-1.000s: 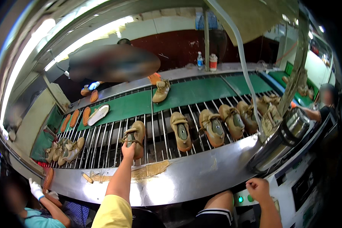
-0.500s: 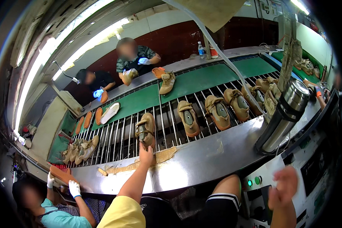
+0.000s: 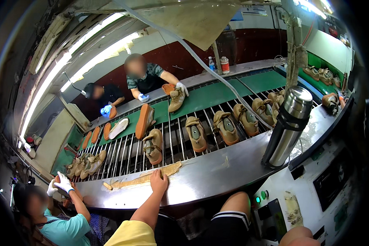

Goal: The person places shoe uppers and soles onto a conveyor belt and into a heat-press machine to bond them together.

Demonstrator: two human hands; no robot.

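On the steel ledge (image 3: 217, 172), the left hand (image 3: 158, 181) now rests flat and released, off the tan shoe (image 3: 153, 146).

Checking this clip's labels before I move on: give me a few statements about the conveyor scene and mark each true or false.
1. The left hand rests on the steel ledge in front of the rollers. True.
2. The left hand grips the tan shoe on the rollers. False: the shoe lies beyond the fingertips, apart from the hand.
3. A steel flask stands upright on the ledge to the right. True.
4. The flask lies on its side among the shoes. False: it stands upright, off the rollers.
5. A person across the belt has a white-gloved hand on a tan shoe. True.
6. The right hand is on the flask. False: no right hand shows.
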